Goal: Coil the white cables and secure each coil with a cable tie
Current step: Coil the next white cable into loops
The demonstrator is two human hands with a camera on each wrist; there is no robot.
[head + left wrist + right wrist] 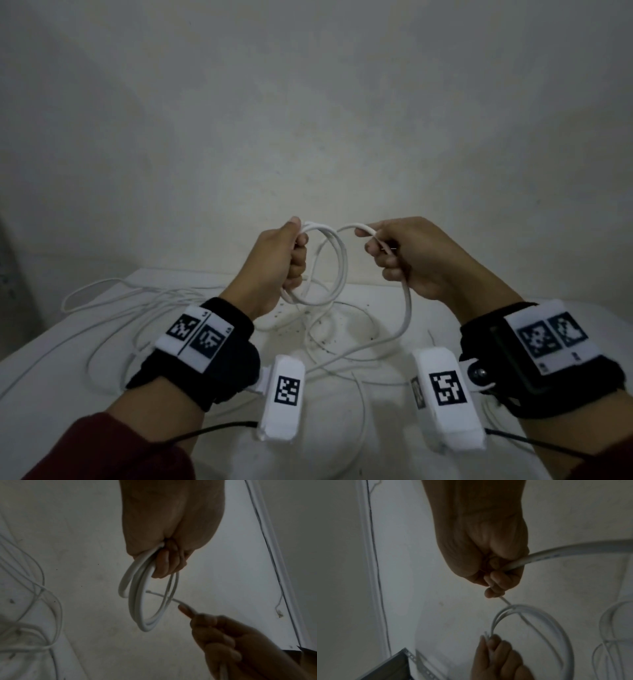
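White round-sheathed cable [337, 263]: partly coiled, held in the air above the white tabletop [41, 370], between both hands. Left hand [274, 260] has its fingers curled tight round a bundle of a few loops, thumb on top; loops hang below the fist. Right hand [414, 253] holds the free run of the same cable in curled fingers, feeding it toward the coil. Left wrist view also shows a thin pale strip [164, 597] sticking out past the right fingertips and crossing the loops; possibly a cable tie, too blurred to say.

Loose white cables [137, 315] lie tangled on the tabletop below and to the left; the free run drops into that area.

Judged step: adding the next loop.

Notes for doing it well:
- Match each new loop to those already held, so the bundle stays flat.
- Let the cable roll slightly in the right fingers to shed twist.
- Open the left fingers only enough to admit the new turn; loops could spring apart.
- Watch the trailing run for snags in the tabletop tangle.
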